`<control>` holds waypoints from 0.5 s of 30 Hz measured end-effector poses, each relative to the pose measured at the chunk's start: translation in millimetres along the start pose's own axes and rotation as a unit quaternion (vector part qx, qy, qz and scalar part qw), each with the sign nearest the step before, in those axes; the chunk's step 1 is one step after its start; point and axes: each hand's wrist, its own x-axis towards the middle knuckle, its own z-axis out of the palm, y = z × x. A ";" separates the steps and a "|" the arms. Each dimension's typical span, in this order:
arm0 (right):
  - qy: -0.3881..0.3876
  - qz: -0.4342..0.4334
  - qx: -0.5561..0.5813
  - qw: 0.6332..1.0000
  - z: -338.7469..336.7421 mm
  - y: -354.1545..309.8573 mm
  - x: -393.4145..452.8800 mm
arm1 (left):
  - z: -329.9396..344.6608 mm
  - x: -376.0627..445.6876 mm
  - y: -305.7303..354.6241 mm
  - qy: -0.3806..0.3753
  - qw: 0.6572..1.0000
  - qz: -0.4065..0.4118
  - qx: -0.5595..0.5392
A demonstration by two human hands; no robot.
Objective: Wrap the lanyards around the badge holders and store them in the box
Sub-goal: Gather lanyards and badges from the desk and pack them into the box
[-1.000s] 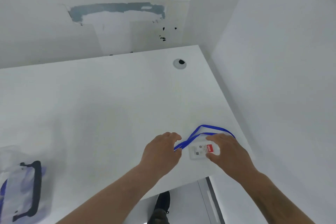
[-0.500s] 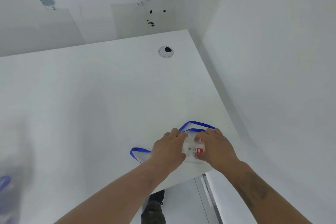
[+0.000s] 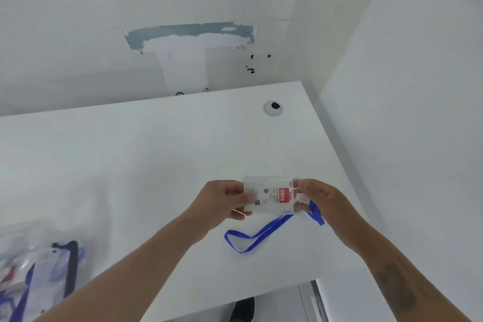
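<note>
The clear badge holder (image 3: 269, 195) looks light, stiff and a little slick, so I pinch it by its short ends; it sits lifted above the white desk (image 3: 156, 165) near the front right corner. My left hand (image 3: 222, 201) clamps one end, my right hand (image 3: 321, 204) the clip end. The blue lanyard (image 3: 257, 236) is limp ribbon, trailing onto the desk. Half a second ago the holder lay flat under both hands; now it is raised.
</note>
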 end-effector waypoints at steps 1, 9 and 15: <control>0.004 -0.008 0.025 1.000 9.1 -5.3 2.0 | -10.2 -7.2 7.0 0.002 1.000 0.005 -0.028; 0.039 -0.010 0.137 0.990 98.8 -42.8 9.5 | -77.4 -49.3 35.6 -0.031 0.983 0.002 -0.182; 0.070 -0.016 0.114 0.991 157.0 -63.7 4.8 | -98.0 -65.2 34.1 0.016 0.965 0.008 -0.263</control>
